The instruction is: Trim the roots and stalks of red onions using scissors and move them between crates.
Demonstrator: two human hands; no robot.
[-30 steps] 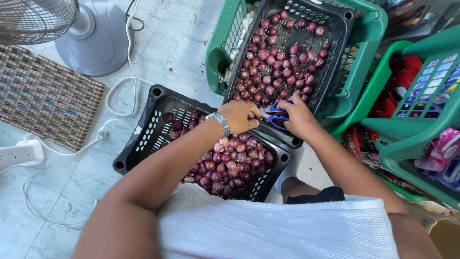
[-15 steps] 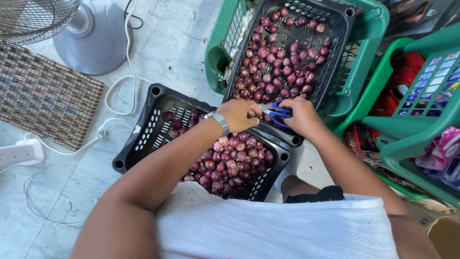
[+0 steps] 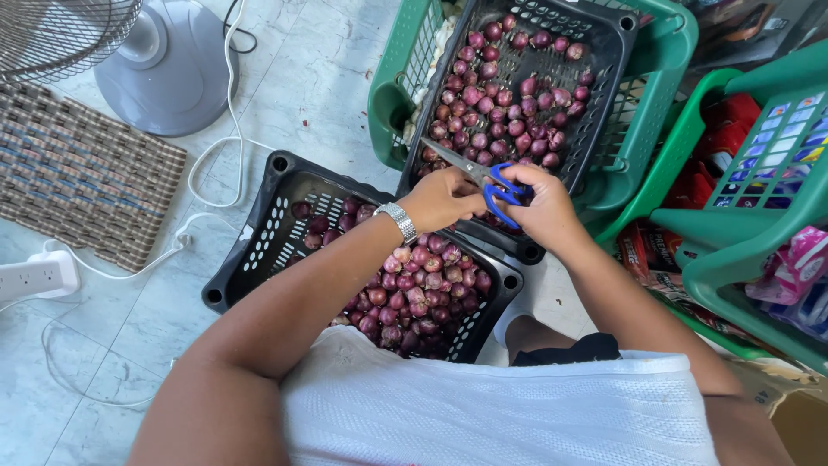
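Observation:
My right hand (image 3: 539,207) grips blue-handled scissors (image 3: 483,177), their metal blades pointing up-left over the far crate. My left hand (image 3: 444,198), with a silver watch on the wrist, is closed right beside the blades, pinching something too small to make out. Both hands hover between two black plastic crates. The near crate (image 3: 259,250) holds a heap of small red shallots (image 3: 423,293) on its right side. The far crate (image 3: 608,95) holds a thinner layer of red shallots (image 3: 504,112) and rests inside a green basket (image 3: 664,86).
A grey fan base (image 3: 168,69) and a woven mat (image 3: 82,173) lie on the tiled floor at left, with white cables (image 3: 207,164) and a power strip (image 3: 34,276). Green baskets (image 3: 759,233) with packaged goods stand at right. A white cloth (image 3: 492,414) covers my lap.
The scissors' blades now stick out further up-left over the far crate. Both hands stay close together in about the same place.

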